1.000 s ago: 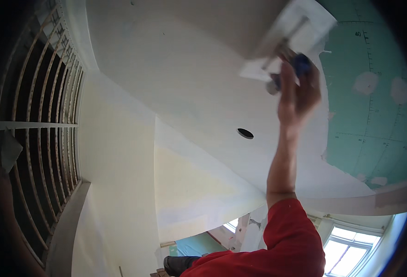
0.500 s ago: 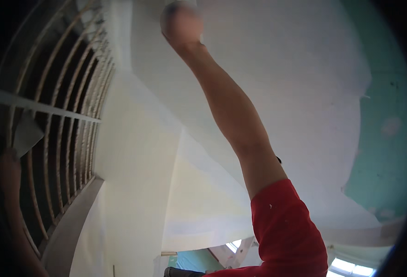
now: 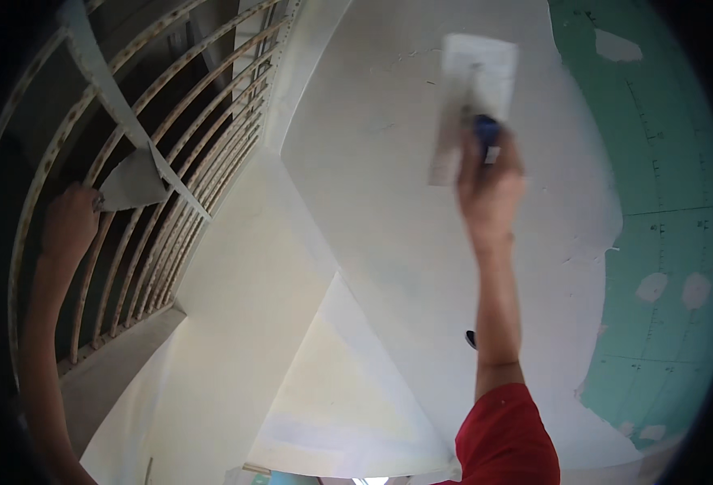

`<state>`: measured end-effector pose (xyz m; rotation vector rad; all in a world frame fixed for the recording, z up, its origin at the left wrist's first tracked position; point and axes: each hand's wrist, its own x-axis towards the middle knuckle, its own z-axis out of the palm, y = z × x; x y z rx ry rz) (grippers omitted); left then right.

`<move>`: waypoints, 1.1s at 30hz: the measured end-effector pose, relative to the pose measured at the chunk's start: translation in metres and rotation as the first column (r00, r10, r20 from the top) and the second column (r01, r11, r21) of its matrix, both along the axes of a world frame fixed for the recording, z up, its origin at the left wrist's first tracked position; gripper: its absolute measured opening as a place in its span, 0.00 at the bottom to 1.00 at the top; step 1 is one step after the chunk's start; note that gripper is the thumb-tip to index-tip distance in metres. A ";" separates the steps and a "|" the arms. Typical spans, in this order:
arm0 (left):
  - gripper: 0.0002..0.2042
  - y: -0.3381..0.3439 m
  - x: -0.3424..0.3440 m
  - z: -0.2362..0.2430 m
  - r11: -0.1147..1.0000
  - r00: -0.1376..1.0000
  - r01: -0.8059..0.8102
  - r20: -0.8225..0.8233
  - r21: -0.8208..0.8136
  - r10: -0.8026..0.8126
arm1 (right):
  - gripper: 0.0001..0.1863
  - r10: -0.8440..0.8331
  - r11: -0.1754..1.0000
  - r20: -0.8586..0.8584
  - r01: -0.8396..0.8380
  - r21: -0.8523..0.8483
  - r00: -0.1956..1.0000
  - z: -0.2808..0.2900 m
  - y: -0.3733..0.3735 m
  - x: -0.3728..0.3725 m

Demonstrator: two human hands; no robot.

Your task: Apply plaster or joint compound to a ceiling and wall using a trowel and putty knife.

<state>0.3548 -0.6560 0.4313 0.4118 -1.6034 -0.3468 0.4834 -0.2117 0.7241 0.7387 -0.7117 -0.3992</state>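
My right hand, blurred by motion, is closed on the dark blue handle of a plastering trowel. The trowel's pale rectangular blade lies over the grey-white plastered surface and appears to be on it, though blur hides the exact contact. At the left, my left hand grips a putty knife with a broad, greyish blade. That knife is beside the rusty window bars, and I cannot tell whether it touches them.
Green board with pale filled patches borders the plaster on the right. A pale crossbar runs across the window bars. Below them is a grey sill. Cream wall faces meet at a corner in the middle.
My right hand and trowel have swung right across the plaster, and the trowel blade now shows. My left hand with the putty knife sits farther right and higher in view. The whole view has shifted.
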 end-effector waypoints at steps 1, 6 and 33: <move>0.03 -0.003 -0.004 -0.002 1.000 1.000 0.010 0.005 0.013 -0.010 | 0.10 -0.017 0.999 -0.030 0.016 -0.044 0.999 0.002 0.002 0.022; 0.05 -0.002 -0.010 0.004 1.000 0.999 0.005 0.041 0.009 -0.006 | 0.12 -0.220 0.956 -0.271 0.151 -0.251 0.937 0.037 0.000 0.086; 0.07 -0.012 -0.026 0.000 0.996 0.997 -0.075 0.006 -0.038 0.076 | 0.14 -0.511 0.853 -0.074 0.495 -0.166 0.856 0.066 -0.022 -0.068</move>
